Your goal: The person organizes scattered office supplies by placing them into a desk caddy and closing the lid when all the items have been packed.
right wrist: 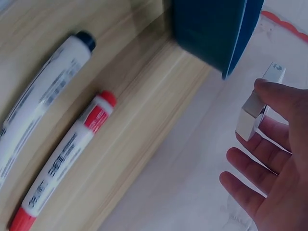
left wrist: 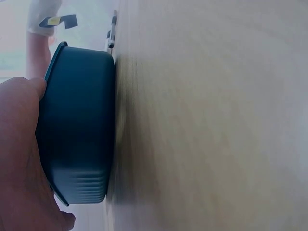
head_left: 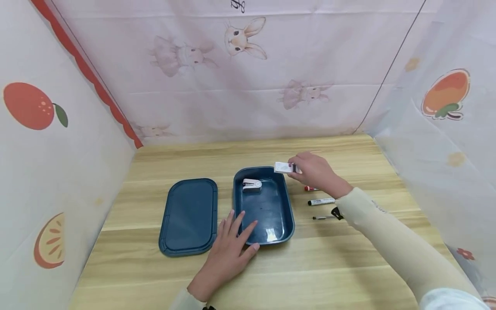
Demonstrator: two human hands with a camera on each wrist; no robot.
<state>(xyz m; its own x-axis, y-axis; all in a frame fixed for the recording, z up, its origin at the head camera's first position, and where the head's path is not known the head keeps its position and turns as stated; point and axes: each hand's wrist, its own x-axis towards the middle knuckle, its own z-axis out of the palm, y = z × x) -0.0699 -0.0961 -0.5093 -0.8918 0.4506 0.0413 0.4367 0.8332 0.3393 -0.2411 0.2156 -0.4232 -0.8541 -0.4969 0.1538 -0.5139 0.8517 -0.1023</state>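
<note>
Right hand (head_left: pixel 315 172) up over the far right corner of the blue box (head_left: pixel 288 224), pinching a small white box (head_left: pixel 284 167) between thumb and forefinger; grip closed on that box only at the fingertips, the remaining fingers (right wrist: pixel 250 166) loose and partly spread in the right wrist view. The small white box (right wrist: pixel 260 103) sits just above and beside the blue box's rim (right wrist: pixel 240 43), not touching it as far as the views show. Left hand (head_left: pixel 228 254) flat on the tabletop (head_left: pixel 310 271) at the near left corner of the blue box, fingers straight and fanned, fingertips against the wall and over the rim; nothing held. Left wrist view confirms the hand (left wrist: pixel 19 159) pressed to the blue box's side (left wrist: pixel 79 134). Inside the blue box, at its far end, a white stapler (head_left: pixel 252 184); the rest of the floor bare and glossy. Blue lid (head_left: pixel 190 217) lies flat on the tabletop just left of the box, close but apart. Right of the box, under the right forearm: a red-capped marker (right wrist: pixel 62 161), mostly hidden by the hand in the head view, a black-capped marker (head_left: pixel 320 201) nearer, and a thin pen (head_left: pixel 323 217) nearest, all lying side by side on the wood. A dark clip-like item beside the pen, too small to identify.
</note>
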